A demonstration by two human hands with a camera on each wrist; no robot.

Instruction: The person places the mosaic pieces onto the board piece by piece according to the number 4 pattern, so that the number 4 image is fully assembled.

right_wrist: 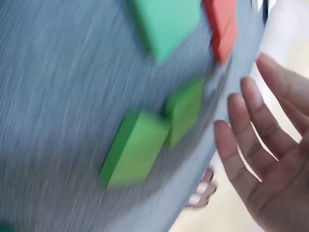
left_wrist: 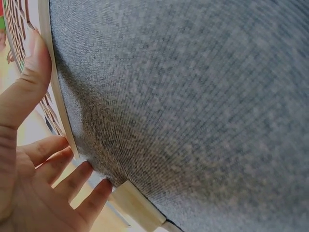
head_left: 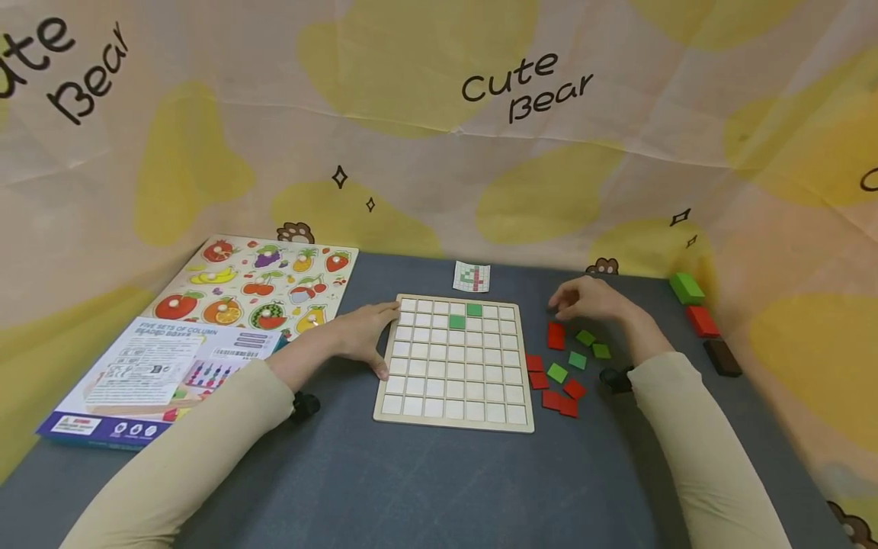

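Observation:
A wooden grid board [head_left: 454, 422] with white squares lies flat on the table. Two green tiles [head_left: 457, 322] fill squares near its far edge. My left hand [head_left: 362, 334] rests along the board's left edge, its thumb [left_wrist: 37, 60] and spread fingers touching the rim. To the right of the board, my right hand [head_left: 588, 297] hovers above the loose tiles with nothing in it. In the right wrist view its fingers [right_wrist: 263, 123] are extended. Close below it are a red tile [head_left: 556, 335] and several green tiles [head_left: 578, 360]; more red tiles [head_left: 551, 399] lie nearer me.
A small pattern card [head_left: 472, 277] lies beyond the board. At far right stand a green block [head_left: 687, 289], a red block [head_left: 703, 321] and a dark block [head_left: 723, 357]. A fruit picture board [head_left: 236, 290] and a printed box [head_left: 165, 374] occupy the left side. A patterned cloth [head_left: 411, 152] hangs behind.

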